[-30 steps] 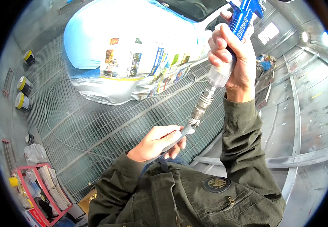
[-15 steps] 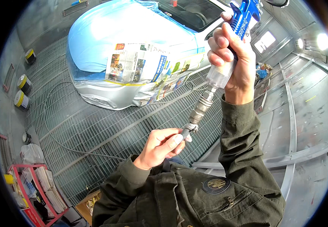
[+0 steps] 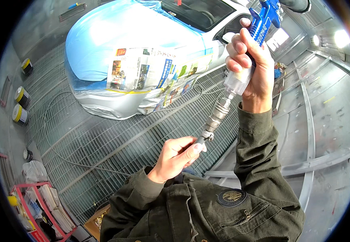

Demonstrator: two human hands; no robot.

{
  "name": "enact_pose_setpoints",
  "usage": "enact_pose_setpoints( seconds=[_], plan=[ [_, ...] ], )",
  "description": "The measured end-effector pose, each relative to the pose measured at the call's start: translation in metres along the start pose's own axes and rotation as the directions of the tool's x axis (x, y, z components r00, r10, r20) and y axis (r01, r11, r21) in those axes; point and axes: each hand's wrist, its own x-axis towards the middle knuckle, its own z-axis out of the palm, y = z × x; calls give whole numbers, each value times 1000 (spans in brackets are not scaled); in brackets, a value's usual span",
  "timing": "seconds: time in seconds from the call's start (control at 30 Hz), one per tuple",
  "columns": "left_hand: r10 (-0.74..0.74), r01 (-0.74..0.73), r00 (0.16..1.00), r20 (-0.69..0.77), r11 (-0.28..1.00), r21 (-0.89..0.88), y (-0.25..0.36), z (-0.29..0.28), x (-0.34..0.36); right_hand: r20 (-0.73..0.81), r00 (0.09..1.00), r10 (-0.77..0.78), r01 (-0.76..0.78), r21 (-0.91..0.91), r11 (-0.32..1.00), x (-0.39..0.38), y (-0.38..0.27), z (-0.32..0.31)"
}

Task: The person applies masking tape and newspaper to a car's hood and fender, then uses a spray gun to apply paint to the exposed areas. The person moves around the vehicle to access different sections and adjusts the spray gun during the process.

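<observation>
My right hand (image 3: 252, 64) is closed around the handle of a blue spray gun (image 3: 265, 18), with its fingers also over the top of a clear plastic cylinder (image 3: 232, 84) below the handle. A metal coupling (image 3: 217, 113) joins the cylinder to a grey hose (image 3: 202, 139). My left hand (image 3: 175, 157) grips that hose just below the clamp, thumb along it. The gun is held up at the upper right, and the coupling runs diagonally down toward my left hand. Part of the hose is hidden by my left hand.
A car (image 3: 114, 105) masked with blue film and newspaper stands ahead on a grated floor (image 3: 90, 141). Several cans (image 3: 21, 94) line the left wall. A pink rack (image 3: 45, 185) of papers and a cardboard box (image 3: 92, 224) are at lower left. Metal-framed panels (image 3: 316, 121) are at right.
My left hand and the hose end have moved up and right since a second ago, and the thumb sits closer to the clamp. The right hand still holds the gun.
</observation>
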Motion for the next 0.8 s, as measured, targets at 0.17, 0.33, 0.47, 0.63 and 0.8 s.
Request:
enact_pose_setpoints(
  seconds=[0.17, 0.33, 0.47, 0.63, 0.8],
  plan=[
    [12, -12, 1000, -2, 1000, -15, -2, 4, 1, -18, 1000, -11, 11, -2, 1000, -3, -4, -1],
    [132, -129, 991, 4, 960, 249, -20, 0, 2, -45, 999, -17, 13, -94, 996, -10, -5, 5],
    [97, -67, 994, -47, 898, 435, -12, 14, 8, -147, 988, -44, 0, -285, 958, -30, -2, 15],
    [254, -60, 942, -218, 770, 636, -31, 21, 17, -350, 927, -138, -82, -545, 835, -58, 21, 35],
    [431, -71, 869, -244, 597, 799, -55, 12, 14, -219, 945, -243, 13, -717, 697, -81, 30, 41]
  ],
)
